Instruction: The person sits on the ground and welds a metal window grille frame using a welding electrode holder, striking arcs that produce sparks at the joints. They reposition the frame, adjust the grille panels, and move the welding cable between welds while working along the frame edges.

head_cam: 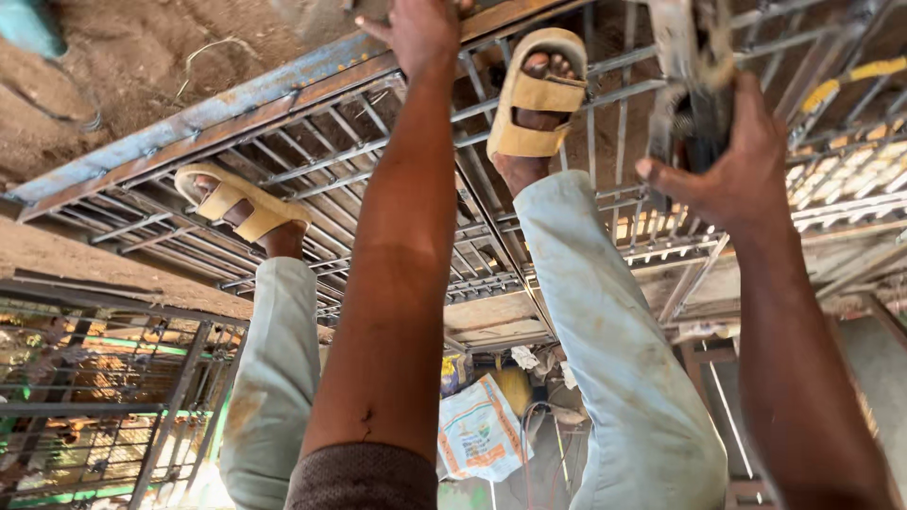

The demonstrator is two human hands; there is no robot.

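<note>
Above the white-and-orange sack point(480, 430), hands grip: left point(420, 33) the grille frame point(283, 80), right point(732, 165) a grinder point(694, 85).

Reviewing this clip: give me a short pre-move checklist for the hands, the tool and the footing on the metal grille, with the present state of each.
1. Right hand wrapped around the power tool: ok.
2. Left hand resting on the grille frame bar: ok.
3. Both sandalled feet on the bars: ok.
4. Toes covered: not ok, open sandals.
5. Tool's working end visible: cannot tell, cut off by the picture's edge.
</note>
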